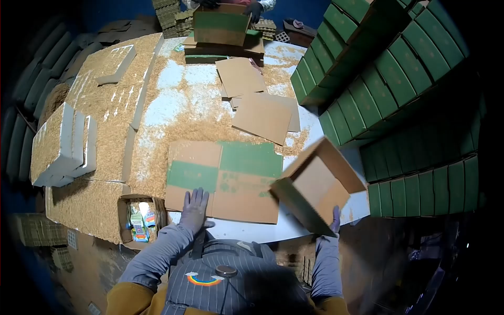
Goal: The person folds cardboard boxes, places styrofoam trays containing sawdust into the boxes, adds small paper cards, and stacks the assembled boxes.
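My gloved left hand (194, 211) lies flat, fingers stretched out, on the near left part of a flattened cardboard box (247, 197) with green printed panels. At the table's front right, my gloved right hand (335, 223) grips the near corner of an open cardboard box (344, 178). That box is tilted, its brown inside facing up and its green outer wall toward me. The right hand's fingers are partly hidden behind the wall. Beyond the flattened box lie loose cardboard sheets (262, 116).
Tall stacks of green boxes (388, 86) stand along the right. Trays filled with shavings (100, 142) cover the left side. A small box of colourful packets (140, 219) sits at the front left edge. Across the white table (173, 79), another person's dark-gloved hands hold a green-and-brown box (221, 26).
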A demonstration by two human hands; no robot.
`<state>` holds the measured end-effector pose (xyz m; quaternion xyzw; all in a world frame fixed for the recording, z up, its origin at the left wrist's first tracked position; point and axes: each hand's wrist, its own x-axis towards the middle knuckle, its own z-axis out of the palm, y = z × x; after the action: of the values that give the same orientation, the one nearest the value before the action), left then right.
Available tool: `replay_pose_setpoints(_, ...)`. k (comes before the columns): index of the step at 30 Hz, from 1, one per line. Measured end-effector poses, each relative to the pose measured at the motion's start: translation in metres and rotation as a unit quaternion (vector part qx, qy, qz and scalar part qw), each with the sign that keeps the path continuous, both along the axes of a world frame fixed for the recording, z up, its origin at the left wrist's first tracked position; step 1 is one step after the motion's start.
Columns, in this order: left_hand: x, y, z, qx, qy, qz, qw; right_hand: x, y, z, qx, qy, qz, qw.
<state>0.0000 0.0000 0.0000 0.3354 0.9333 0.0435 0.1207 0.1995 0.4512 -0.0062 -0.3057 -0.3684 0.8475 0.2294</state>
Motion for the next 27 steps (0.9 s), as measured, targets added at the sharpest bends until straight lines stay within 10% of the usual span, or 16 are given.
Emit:
replay_pose_setpoints(7, 0.022, -0.018, 0.021, 0.008, 0.091, -0.044, 0.995, 0.058, 0.087, -0.059, 0.008, -0.17, -0.205, 0.964)
replay_pose_setpoints(11, 0.005, -0.019, 0.152, 0.111, 0.092, -0.078, 0.986, 0.001, 0.008, 0.124, 0.516, -0.187, -0.306, 0.778)
replay_pose_setpoints(13, -0.011, -0.015, 0.197, 0.146, 0.029, -0.048, 0.988, -0.05, -0.069, 0.185, 0.518, 0.01, -0.07, 0.852)
replay_pose_setpoints(14, -0.021, -0.014, 0.198, 0.151, 0.012, -0.04, 0.988, -0.061, -0.064, 0.13, 0.606, -0.018, 0.013, 0.795)
replay_pose_setpoints(15, -0.034, -0.012, 0.199, 0.163, -0.011, -0.015, 0.986, -0.107, -0.122, 0.189, 0.807, 0.021, 0.1, 0.581)
replay_pose_setpoints(16, -0.048, -0.009, 0.21, 0.157, -0.082, 0.018, 0.984, -0.134, -0.152, 0.192, 0.848, 0.015, 0.193, 0.493)
replay_pose_setpoints(18, -0.084, -0.015, 0.219, 0.152, -0.205, 0.05, 0.965, -0.167, -0.177, 0.157, 0.891, 0.014, 0.174, 0.419)
replay_pose_setpoints(22, -0.132, -0.067, 0.209, 0.163, -0.389, 0.081, 0.903, -0.164, -0.173, 0.139, 0.91, 0.081, 0.121, 0.389)
replay_pose_setpoints(27, -0.138, -0.075, 0.207, 0.195, -0.367, 0.075, 0.907, -0.201, -0.185, 0.128, 0.844, 0.154, 0.018, 0.514)
